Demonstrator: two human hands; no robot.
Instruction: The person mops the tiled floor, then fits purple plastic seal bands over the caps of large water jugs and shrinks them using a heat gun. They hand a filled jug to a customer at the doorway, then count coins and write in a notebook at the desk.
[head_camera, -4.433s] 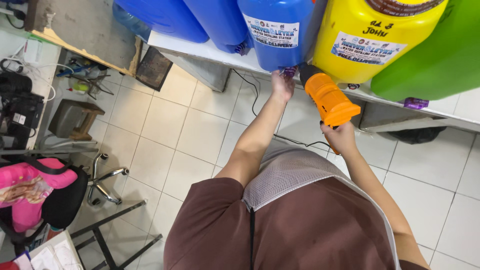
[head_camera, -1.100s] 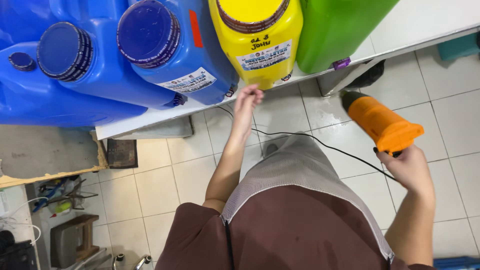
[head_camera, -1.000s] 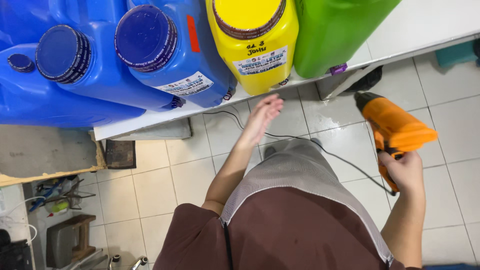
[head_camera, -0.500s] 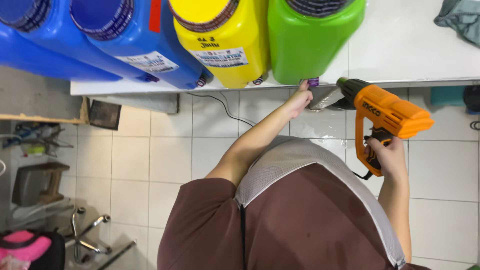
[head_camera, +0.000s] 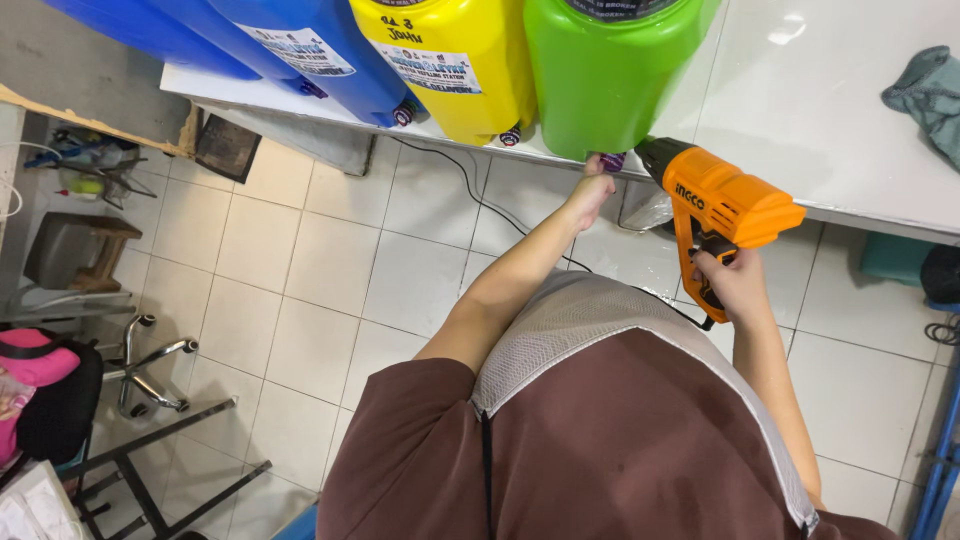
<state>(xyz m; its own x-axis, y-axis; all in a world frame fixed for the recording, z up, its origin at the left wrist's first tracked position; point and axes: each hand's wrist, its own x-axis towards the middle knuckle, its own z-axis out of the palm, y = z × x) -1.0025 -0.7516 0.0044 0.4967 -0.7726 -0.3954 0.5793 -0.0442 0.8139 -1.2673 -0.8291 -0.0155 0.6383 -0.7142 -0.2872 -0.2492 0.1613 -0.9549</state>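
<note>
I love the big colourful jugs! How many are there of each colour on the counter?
Blue water jugs: 2 can be told, though more may be cut off at the left edge
Yellow water jug: 1
Green water jug: 1
Total: 4 jugs in view

The left hand touches the purple tap under the green one; the right hand holds an orange heat gun.

Brown short-sleeved top w/ sleeves ending above the elbows; both forearms bare. Over the chest, a grey-white mesh panel, edged by a pale strip running diag. down toward the right side, prob. an apron bib or vest. Thin dark seam down the front centre. Left hand (head_camera: 592, 192) and right hand (head_camera: 733, 285): no gloves, rings or watch visible.
</note>
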